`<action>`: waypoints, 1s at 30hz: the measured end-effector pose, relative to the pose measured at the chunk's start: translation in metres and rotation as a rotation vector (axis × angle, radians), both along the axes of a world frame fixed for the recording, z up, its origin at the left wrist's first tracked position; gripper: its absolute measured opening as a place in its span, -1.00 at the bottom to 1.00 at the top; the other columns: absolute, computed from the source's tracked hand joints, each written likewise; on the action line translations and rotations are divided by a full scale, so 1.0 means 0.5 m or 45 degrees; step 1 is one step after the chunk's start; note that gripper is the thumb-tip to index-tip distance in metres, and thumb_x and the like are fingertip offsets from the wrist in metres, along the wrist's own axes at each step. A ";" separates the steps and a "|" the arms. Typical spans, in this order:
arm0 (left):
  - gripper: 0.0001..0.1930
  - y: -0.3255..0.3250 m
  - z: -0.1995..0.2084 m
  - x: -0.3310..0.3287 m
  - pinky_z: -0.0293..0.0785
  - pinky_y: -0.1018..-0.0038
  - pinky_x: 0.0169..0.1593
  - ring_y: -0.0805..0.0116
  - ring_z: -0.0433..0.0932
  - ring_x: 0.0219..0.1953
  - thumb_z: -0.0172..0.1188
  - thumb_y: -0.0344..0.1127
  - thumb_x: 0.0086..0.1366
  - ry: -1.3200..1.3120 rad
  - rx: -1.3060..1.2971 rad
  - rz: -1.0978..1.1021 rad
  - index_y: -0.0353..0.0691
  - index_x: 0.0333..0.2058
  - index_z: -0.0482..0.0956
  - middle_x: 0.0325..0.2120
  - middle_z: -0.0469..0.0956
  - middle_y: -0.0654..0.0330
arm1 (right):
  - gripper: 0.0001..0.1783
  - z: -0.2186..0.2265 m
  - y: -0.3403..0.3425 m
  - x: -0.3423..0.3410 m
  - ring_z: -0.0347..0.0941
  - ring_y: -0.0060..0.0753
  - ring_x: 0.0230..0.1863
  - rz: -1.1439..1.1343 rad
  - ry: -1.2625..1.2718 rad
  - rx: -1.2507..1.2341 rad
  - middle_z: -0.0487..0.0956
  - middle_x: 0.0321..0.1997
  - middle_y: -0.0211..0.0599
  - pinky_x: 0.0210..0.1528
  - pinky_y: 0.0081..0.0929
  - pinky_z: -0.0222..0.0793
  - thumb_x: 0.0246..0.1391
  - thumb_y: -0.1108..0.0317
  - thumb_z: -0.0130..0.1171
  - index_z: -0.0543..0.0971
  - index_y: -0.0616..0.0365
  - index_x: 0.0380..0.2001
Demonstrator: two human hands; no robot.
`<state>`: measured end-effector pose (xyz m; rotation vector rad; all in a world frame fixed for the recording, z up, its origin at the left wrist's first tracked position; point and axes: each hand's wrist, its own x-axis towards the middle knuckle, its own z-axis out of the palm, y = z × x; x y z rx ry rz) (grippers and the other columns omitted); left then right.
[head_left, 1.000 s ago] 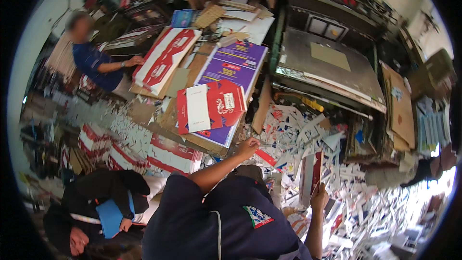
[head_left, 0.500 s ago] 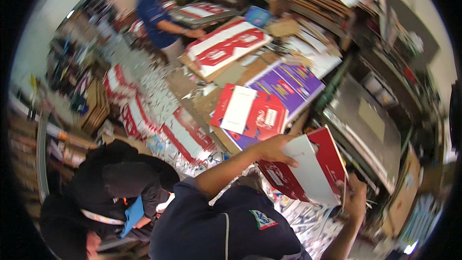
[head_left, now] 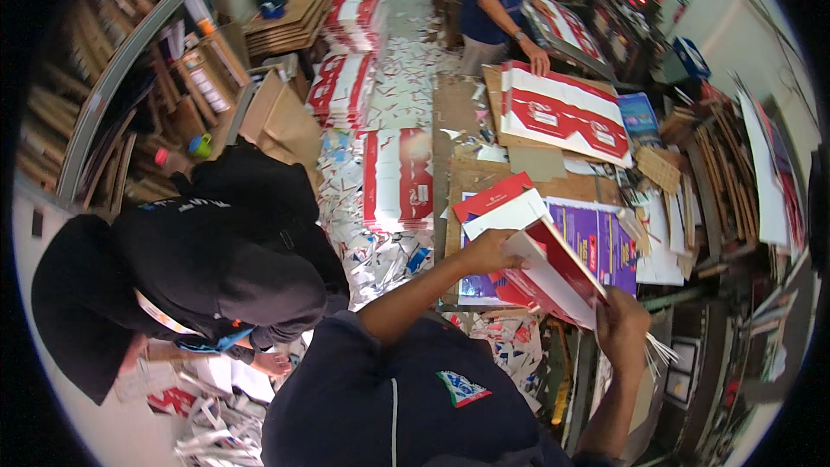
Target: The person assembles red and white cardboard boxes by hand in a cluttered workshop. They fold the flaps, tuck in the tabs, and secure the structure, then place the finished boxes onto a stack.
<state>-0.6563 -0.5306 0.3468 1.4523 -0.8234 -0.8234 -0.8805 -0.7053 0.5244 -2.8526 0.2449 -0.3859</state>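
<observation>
Between my two hands is a red and white printed card box blank (head_left: 553,272), partly folded and tilted over the near edge of the worktable. My left hand (head_left: 491,252) is closed on its upper left edge, thumb on the white face. At its right end my right hand (head_left: 622,329) grips it, with a bunch of thin white strips (head_left: 662,351) sticking out beside that hand. Just beyond lie red and white printed sheets (head_left: 497,203) and a purple printed sheet (head_left: 596,238) on the table.
A co-worker in blue (head_left: 491,9) rests a hand on a red-white stack (head_left: 562,112) across the table. Another person in black (head_left: 225,259) bends over at my left. Red-white piles (head_left: 398,177) stand on the scrap-strewn floor (head_left: 406,95). Shelving (head_left: 130,78) lines the left.
My view has swung to the right-hand side less and more to the left, showing more shelving and floor piles. The box blank is tipped and its panels look closer together; both hands keep hold.
</observation>
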 end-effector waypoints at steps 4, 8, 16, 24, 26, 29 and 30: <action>-0.45 -0.013 -0.075 -0.029 0.53 0.35 0.07 0.28 0.67 -0.07 0.53 -0.14 0.11 -0.194 0.010 0.276 -0.26 0.03 0.62 -0.14 0.71 0.05 | -0.82 -0.074 -0.105 0.055 0.52 0.24 -0.38 0.057 0.183 -0.004 0.54 -0.46 0.06 -0.34 -0.02 0.37 0.15 0.33 0.27 0.55 0.18 -0.25; -0.37 -0.002 0.066 -0.075 0.53 0.30 0.08 0.19 0.67 -0.07 0.51 0.00 0.13 -0.288 0.194 0.585 -0.28 0.06 0.60 -0.14 0.70 -0.04 | -0.75 -0.018 -0.219 0.118 0.52 -0.04 -0.49 0.252 0.152 0.239 0.54 -0.52 -0.03 -0.41 -0.21 0.36 0.20 0.25 0.27 0.60 0.20 -0.18; -0.59 0.151 0.271 -0.184 0.54 0.48 -0.10 0.46 0.63 -0.24 0.53 -0.29 0.11 -0.146 0.164 1.004 -0.36 -0.10 0.67 -0.29 0.71 0.20 | -0.71 0.006 -0.205 0.253 0.51 -0.61 -0.18 0.775 0.203 0.992 0.66 -0.22 -0.32 -0.12 -0.56 0.42 0.23 0.26 0.30 0.65 0.25 -0.11; -0.58 0.308 0.320 -0.270 0.56 0.47 -0.07 0.43 0.65 -0.26 0.55 -0.41 0.02 0.044 0.372 1.186 -0.36 -0.12 0.66 -0.29 0.71 0.19 | -0.68 -0.062 -0.129 0.347 0.45 -0.71 -0.27 1.200 1.108 1.629 0.63 -0.31 -0.50 -0.21 -0.64 0.36 0.19 0.22 0.38 0.69 0.26 -0.14; -0.57 0.331 0.324 -0.265 0.56 0.47 -0.07 0.42 0.65 -0.26 0.56 -0.41 0.00 0.011 0.397 1.185 -0.36 -0.12 0.66 -0.29 0.71 0.19 | -0.71 -0.142 -0.112 0.370 0.47 -0.69 -0.27 1.247 1.257 1.858 0.63 -0.30 -0.48 -0.20 -0.64 0.37 0.19 0.25 0.39 0.70 0.25 -0.16; -0.54 0.387 0.312 -0.267 0.55 0.45 -0.06 0.40 0.65 -0.25 0.58 -0.38 -0.02 0.035 0.359 1.186 -0.38 -0.12 0.66 -0.30 0.71 0.18 | -0.77 -0.175 -0.037 0.354 0.50 -0.63 -0.26 1.155 1.378 2.290 0.64 -0.27 -0.42 -0.14 -0.61 0.41 0.17 0.32 0.40 0.69 0.25 -0.20; -0.54 0.411 0.312 -0.267 0.55 0.45 -0.07 0.40 0.65 -0.25 0.58 -0.37 -0.02 0.045 0.357 1.183 -0.38 -0.13 0.66 -0.30 0.71 0.17 | -0.77 -0.173 -0.017 0.348 0.51 -0.63 -0.25 1.199 1.311 2.212 0.65 -0.25 -0.41 -0.14 -0.60 0.41 0.18 0.33 0.39 0.69 0.26 -0.19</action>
